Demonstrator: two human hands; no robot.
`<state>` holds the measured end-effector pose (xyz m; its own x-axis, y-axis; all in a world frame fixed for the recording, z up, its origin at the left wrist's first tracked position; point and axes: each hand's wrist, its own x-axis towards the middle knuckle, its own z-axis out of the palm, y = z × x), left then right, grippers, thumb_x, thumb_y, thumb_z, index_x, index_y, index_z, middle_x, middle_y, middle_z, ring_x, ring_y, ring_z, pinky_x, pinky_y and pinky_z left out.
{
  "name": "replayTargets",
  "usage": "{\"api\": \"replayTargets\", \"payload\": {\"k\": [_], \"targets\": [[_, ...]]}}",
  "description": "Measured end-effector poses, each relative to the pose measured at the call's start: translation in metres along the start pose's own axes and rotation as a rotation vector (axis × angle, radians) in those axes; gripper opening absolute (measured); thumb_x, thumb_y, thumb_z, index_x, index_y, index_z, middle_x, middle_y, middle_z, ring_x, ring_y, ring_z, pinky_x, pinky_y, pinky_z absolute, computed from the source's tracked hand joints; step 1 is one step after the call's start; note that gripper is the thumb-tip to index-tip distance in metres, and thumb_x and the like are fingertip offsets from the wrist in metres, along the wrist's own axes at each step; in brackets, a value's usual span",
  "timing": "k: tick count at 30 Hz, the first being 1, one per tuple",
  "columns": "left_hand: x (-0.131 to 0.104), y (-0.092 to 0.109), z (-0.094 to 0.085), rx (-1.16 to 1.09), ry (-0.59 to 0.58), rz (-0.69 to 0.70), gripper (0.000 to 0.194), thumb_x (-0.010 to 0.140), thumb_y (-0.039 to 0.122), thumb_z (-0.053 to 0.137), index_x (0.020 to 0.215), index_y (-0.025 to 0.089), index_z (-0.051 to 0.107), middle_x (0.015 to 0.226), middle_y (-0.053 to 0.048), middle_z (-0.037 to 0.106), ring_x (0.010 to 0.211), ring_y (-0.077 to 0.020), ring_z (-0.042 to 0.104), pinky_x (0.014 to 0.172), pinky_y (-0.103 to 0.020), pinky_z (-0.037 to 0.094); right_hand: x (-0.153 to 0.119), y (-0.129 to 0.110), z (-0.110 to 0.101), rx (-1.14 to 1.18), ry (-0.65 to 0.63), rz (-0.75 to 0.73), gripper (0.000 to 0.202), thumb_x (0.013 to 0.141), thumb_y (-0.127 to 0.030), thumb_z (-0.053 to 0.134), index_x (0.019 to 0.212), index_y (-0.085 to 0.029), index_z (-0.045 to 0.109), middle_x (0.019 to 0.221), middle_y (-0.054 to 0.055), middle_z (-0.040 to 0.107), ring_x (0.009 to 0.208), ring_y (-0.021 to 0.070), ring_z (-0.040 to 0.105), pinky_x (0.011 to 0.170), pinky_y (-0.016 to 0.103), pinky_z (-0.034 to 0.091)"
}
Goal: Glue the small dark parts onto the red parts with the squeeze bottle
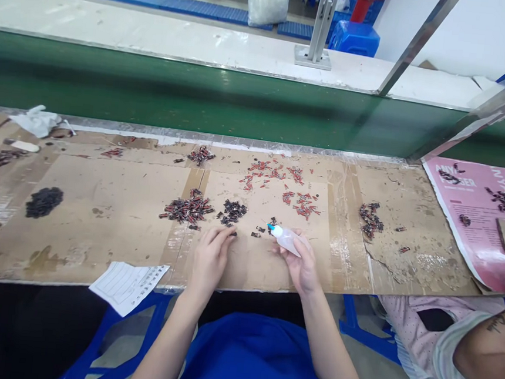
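My right hand (301, 263) is closed around a translucent squeeze bottle (288, 241) with a white cap and a thin blue tip. The tip points left, over a few small black parts (257, 232) on the cardboard. My left hand (212, 255) pinches a small dark part (233, 233) between thumb and fingertips; its exact kind is too small to make out. Just beyond that hand lies a heap of small black parts (233, 211). To its left is a larger pile of red-and-black pieces (188, 207).
More red-and-black pieces (306, 206) are scattered farther back. A black heap (44, 202) lies at left, and a paper sheet (128, 288) overhangs the front edge. A green belt (176, 94) runs behind the table. Another person's arm (494, 334) is at right, beside a pink sheet (465, 226).
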<state>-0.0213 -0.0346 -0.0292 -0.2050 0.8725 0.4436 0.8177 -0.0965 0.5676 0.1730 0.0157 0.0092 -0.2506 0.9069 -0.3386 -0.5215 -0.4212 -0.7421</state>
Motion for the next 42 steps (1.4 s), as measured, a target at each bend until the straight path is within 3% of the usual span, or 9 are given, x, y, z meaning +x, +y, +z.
{"api": "replayTargets", "payload": {"k": [7, 14, 21, 31, 42], "targets": [[-0.016, 0.026, 0.011, -0.132, -0.074, 0.114, 0.017, 0.093, 0.02, 0.051, 0.098, 0.019, 0.067, 0.088, -0.005, 0.074, 0.08, -0.0178, 0.068, 0.074, -0.03, 0.057, -0.012, -0.008, -0.022, -0.121, 0.069, -0.09, 0.03, 0.065, -0.039, 0.076, 0.082, -0.02, 0.06, 0.059, -0.003, 0.06, 0.053, 0.0128, 0.056, 0.052, 0.025, 0.048], [-0.014, 0.021, 0.003, -0.249, -0.132, -0.029, 0.017, 0.089, 0.026, 0.059, 0.103, 0.021, 0.068, 0.095, -0.006, 0.075, 0.086, -0.0196, 0.071, 0.08, -0.035, 0.06, -0.012, -0.008, -0.033, -0.226, 0.265, -0.248, 0.027, 0.06, -0.034, 0.076, 0.08, -0.017, 0.068, 0.067, 0.0, 0.063, 0.048, 0.0086, 0.046, 0.042, 0.022, 0.033], [-0.008, 0.022, 0.005, -0.273, -0.152, -0.019, 0.015, 0.088, 0.023, 0.06, 0.098, 0.021, 0.07, 0.09, -0.005, 0.076, 0.082, -0.0183, 0.072, 0.077, -0.033, 0.062, -0.011, 0.0, -0.022, -0.449, 0.317, -0.288, 0.024, 0.061, -0.038, 0.077, 0.072, -0.018, 0.07, 0.067, 0.003, 0.069, 0.056, 0.0158, 0.057, 0.055, 0.03, 0.046], [-0.002, 0.024, 0.005, -0.282, -0.204, -0.029, 0.016, 0.085, 0.024, 0.064, 0.099, 0.022, 0.071, 0.091, -0.004, 0.076, 0.084, -0.0173, 0.071, 0.079, -0.031, 0.06, -0.01, 0.002, -0.005, -0.632, 0.287, -0.313, 0.028, 0.066, -0.042, 0.071, 0.056, -0.019, 0.06, 0.052, 0.0, 0.061, 0.051, 0.0154, 0.055, 0.053, 0.028, 0.047], [-0.004, 0.026, 0.005, -0.342, -0.207, -0.088, 0.016, 0.084, 0.023, 0.064, 0.099, 0.021, 0.07, 0.089, -0.003, 0.077, 0.088, -0.0183, 0.07, 0.081, -0.034, 0.06, -0.008, 0.009, -0.008, -0.654, 0.305, -0.292, 0.025, 0.068, -0.041, 0.073, 0.064, -0.017, 0.067, 0.063, 0.005, 0.071, 0.059, 0.019, 0.063, 0.056, 0.03, 0.05]]}}
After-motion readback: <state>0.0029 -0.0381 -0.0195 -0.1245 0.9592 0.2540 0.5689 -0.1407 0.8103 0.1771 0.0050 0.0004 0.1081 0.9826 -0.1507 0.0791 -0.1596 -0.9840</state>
